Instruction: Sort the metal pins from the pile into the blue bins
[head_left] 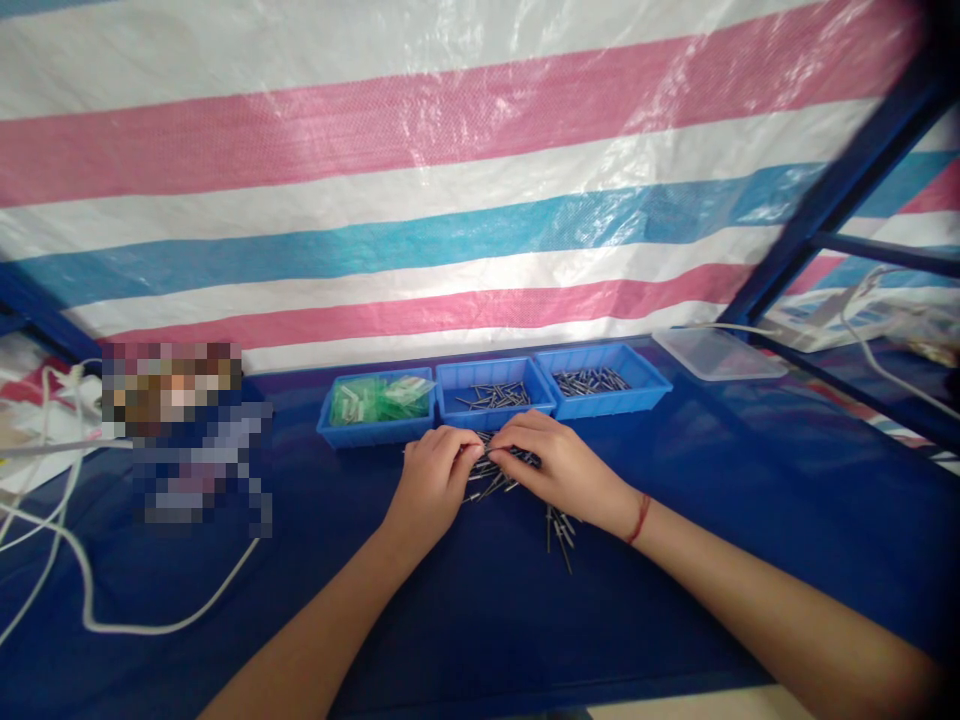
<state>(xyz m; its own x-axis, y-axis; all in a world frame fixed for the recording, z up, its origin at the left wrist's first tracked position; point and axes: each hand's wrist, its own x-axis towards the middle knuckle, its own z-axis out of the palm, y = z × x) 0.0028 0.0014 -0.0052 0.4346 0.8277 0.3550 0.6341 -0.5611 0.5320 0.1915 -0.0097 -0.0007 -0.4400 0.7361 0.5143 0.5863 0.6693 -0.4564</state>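
Observation:
My left hand (pixel 439 468) and my right hand (pixel 551 462) meet fingertip to fingertip over a loose pile of thin metal blind rivets (pixel 491 484) on the blue table. Thumb and index finger are pinched together on each hand. What sits between the fingertips is too small and hidden to tell. A few more rivets (pixel 559 530) lie fanned out below my right wrist. Just behind the hands, the middle blue bin (pixel 450 412) holds rivets, and so does the right blue bin (pixel 637 400). Green plastic packets (pixel 375 400) fill the left blue bin (pixel 337 435).
A clear plastic lid (pixel 720 355) lies at the back right. White cables (pixel 90 600) loop across the left side, near a blurred patch. Behind the table (pixel 480 640) hangs a striped plastic sheet (pixel 420 230), with a dark blue frame post (pixel 832 190) at right.

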